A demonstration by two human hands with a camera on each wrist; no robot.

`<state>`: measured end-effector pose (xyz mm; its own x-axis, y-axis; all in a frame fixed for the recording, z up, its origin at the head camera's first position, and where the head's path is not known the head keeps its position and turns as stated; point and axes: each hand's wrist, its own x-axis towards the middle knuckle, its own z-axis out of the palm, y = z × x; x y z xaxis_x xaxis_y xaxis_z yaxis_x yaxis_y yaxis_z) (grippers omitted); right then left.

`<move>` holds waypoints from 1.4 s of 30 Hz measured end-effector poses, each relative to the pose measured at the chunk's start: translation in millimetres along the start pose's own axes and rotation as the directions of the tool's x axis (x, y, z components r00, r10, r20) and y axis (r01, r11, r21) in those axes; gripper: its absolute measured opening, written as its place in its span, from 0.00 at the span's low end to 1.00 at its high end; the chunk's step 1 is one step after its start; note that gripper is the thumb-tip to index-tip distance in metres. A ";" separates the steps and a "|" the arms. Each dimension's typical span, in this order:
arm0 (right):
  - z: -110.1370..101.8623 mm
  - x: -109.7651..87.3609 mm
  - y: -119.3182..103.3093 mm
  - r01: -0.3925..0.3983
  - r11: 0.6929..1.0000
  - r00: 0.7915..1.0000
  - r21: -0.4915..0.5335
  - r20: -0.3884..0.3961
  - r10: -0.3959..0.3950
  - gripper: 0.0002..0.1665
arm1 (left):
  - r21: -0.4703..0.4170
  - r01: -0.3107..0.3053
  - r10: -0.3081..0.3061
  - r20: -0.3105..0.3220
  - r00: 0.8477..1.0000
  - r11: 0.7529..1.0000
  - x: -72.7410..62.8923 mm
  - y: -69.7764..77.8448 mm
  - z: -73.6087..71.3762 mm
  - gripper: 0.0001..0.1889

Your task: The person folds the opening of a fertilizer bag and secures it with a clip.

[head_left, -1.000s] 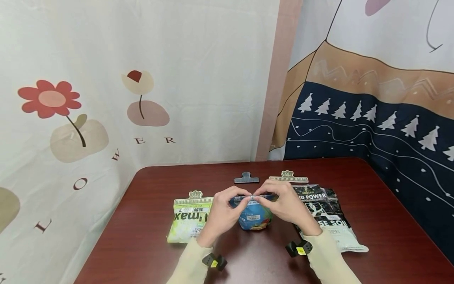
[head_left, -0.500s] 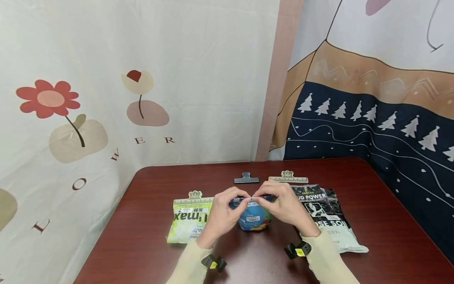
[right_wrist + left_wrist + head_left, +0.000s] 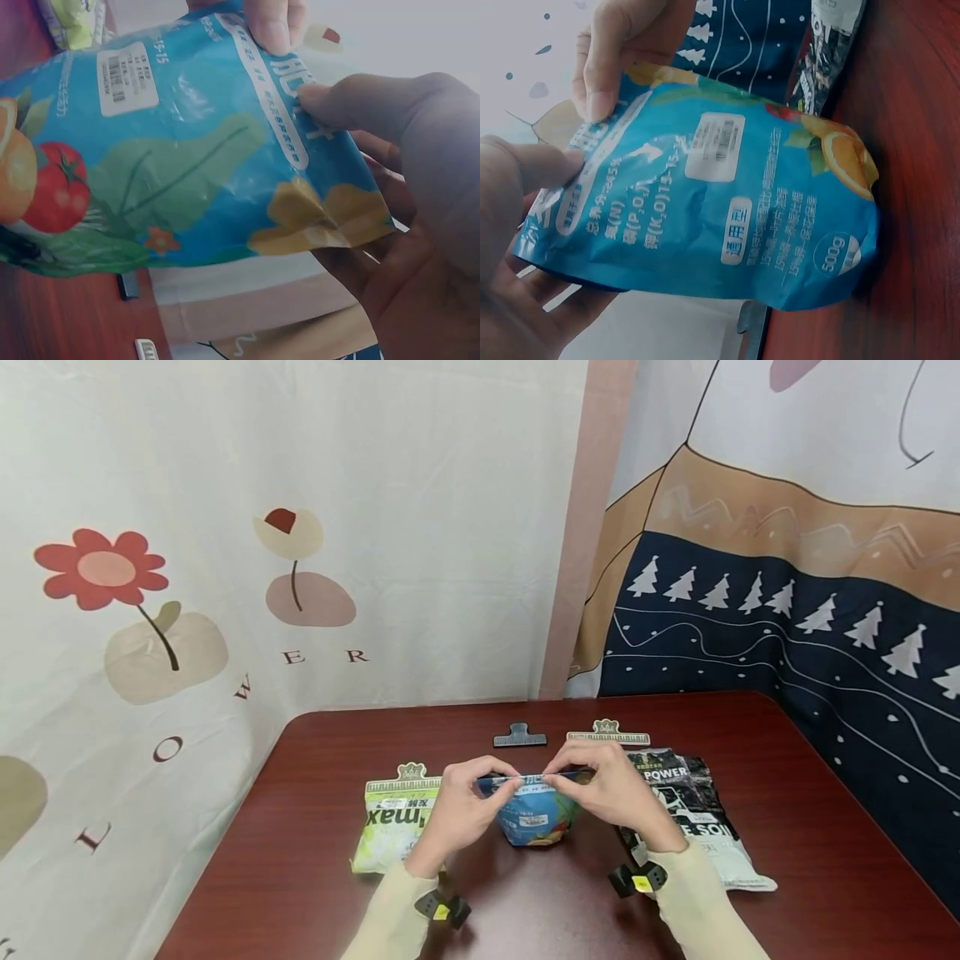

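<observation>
Blue pouch (image 3: 697, 195) reads "通用型", "500g"; green bag (image 3: 396, 827) "max"; black bag (image 3: 701, 814) "POWER"; curtain (image 3: 450, 568) "LOWER"

The pouch (image 3: 534, 820) I hold is glossy plastic film, smooth but lightly creased, and the green bag (image 3: 392, 831) and black bag (image 3: 708, 806) look like thin, crinkled plastic too. Beneath them the table (image 3: 255, 852) has a smooth, polished, wood-like top that throws back a soft shine. My sleeves (image 3: 390, 912) are matt cloth, the curtain (image 3: 450, 527) is matt, faintly wrinkled fabric, and I can't tell whether the dull grey clip (image 3: 519, 737) is metal or plastic.
</observation>
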<state>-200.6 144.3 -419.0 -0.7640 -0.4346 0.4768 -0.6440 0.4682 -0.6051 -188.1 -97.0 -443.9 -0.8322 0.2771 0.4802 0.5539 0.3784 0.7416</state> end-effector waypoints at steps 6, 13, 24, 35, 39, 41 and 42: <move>1.0 -0.2 0.2 0.019 1.000 1.000 0.023 -0.009 -0.019 0.08 | 0.001 0.001 -0.001 -0.016 1.000 1.000 -0.5 1.8 -0.5 0.03; -1.3 -1.0 0.8 -0.031 0.999 0.999 0.030 0.014 0.031 0.07 | -0.034 0.045 -0.044 0.014 0.999 0.998 -0.5 -2.1 -3.9 0.02; -5.1 -1.4 4.9 -0.079 0.997 0.996 0.022 0.031 0.079 0.06 | -0.191 0.083 -0.075 0.047 0.996 0.978 -1.1 -10.6 -16.0 0.02; -7.2 -1.4 7.7 -0.063 0.996 0.998 0.068 0.012 0.063 0.08 | -0.151 0.053 -0.051 0.015 0.999 0.987 0.5 -10.2 -15.1 0.02; -7.9 -1.8 7.7 -0.096 0.994 0.995 0.058 0.021 0.095 0.06 | -0.185 0.088 -0.080 0.051 0.996 0.979 0.5 -11.4 -17.6 0.03; -8.6 -2.2 8.0 -0.115 0.992 0.993 0.048 0.027 0.114 0.04 | -0.195 0.105 -0.093 0.070 0.993 0.975 0.5 -12.2 -20.3 0.04; -9.1 -2.5 8.3 -0.124 0.991 0.992 0.041 0.030 0.123 0.03 | -0.197 0.112 -0.099 0.077 0.992 0.974 0.5 -13.1 -21.5 0.04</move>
<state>-204.4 156.3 -419.5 -0.8356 -0.3971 0.3795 -0.5422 0.4861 -0.6854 -196.3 -120.8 -443.3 -0.8784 0.3056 0.3673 0.4417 0.2259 0.8683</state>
